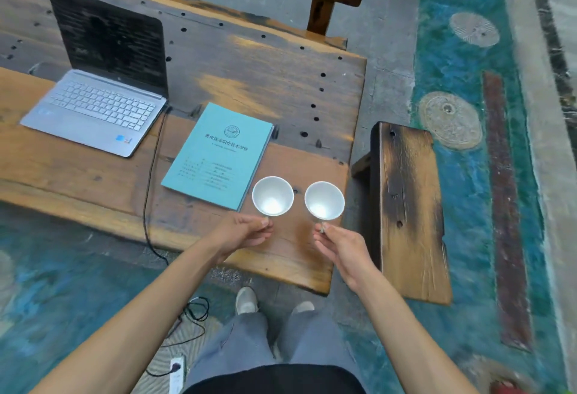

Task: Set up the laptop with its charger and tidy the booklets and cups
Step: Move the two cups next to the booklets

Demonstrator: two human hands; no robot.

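A person stands at the near edge of a weathered wooden table (281,87), each hand pinching the lower part of 1 of 2 white cups: the left hand (246,232) has thumb and fingers closed on the base of the left cup (273,196), and the right hand (338,245) is closed the same way under the right cup (324,200), both cups upright with their open mouths facing the camera and apparently empty. The cups sit side by side but apart, near the table's front right corner, the left one just beside the lower corner of a teal booklet (218,156) that lies flat (a second booklet's edge seems to peek from beneath it, though that is hard to confirm). Further left, an open silver laptop (93,112) rests on the table with a black charger cable (151,181) running from its right side over the table edge and down to a white power strip (176,368) on the floor, so the charging step looks done. The cups appear thin-walled and light, probably easy to crush or tip if squeezed at the flared rim; the narrow base looks the firmer place to hold, and it is where both hands are. Whether the cups rest on the wood or are lifted just clear of it cannot be told. A dark wooden bench (412,212) stands to the right of the table
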